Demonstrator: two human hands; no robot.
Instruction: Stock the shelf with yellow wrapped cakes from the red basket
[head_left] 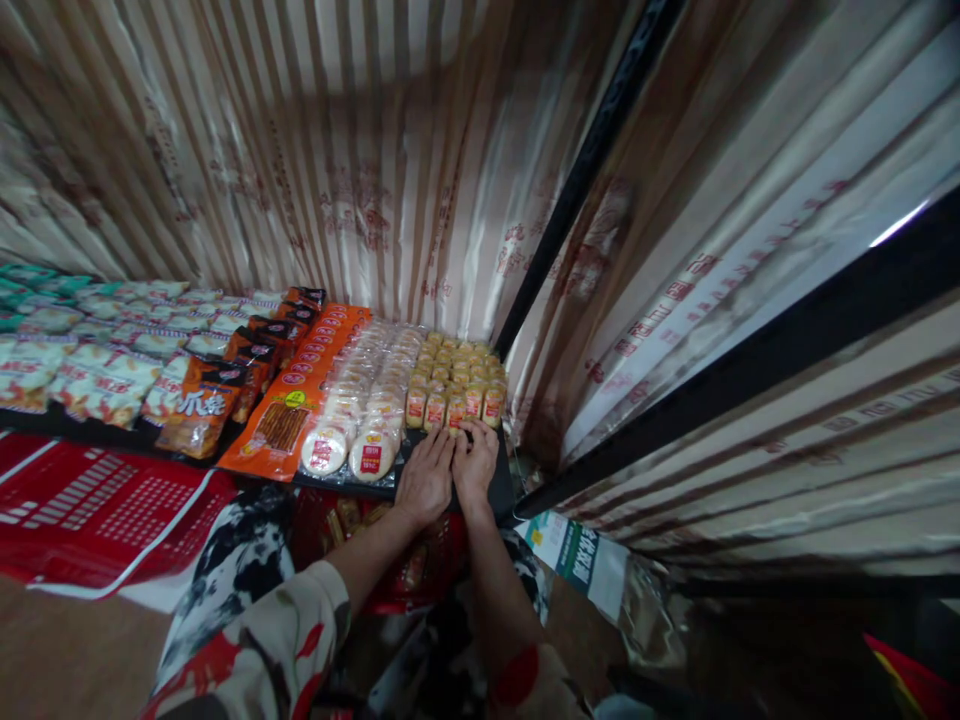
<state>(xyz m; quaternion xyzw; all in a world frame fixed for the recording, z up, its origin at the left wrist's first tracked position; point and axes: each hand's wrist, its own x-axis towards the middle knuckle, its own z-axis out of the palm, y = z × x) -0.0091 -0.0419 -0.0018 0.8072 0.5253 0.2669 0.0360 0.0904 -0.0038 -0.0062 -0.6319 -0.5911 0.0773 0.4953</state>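
Rows of small yellow wrapped snack packs (473,403) with red labels stand at the right end of a dark shelf (390,487). My left hand (426,475) rests on the shelf's front part, its fingers stretched toward the front row. Beside it, my right hand (474,462) has bent fingers closed around the lower edge of a small yellow pack in that row. Its fingers partly hide the pack. Just left of the hands lie two rows of round white wrapped cakes (373,455) in clear film with red labels.
Left along the shelf are an orange snack bag (277,425), brown snack bags (201,405) and white bags (105,380). A red basket (97,510) stands below. Dark metal posts (577,180) and pleated printed sheeting (360,200) enclose the back and right. A green-and-white package (581,560) lies low right.
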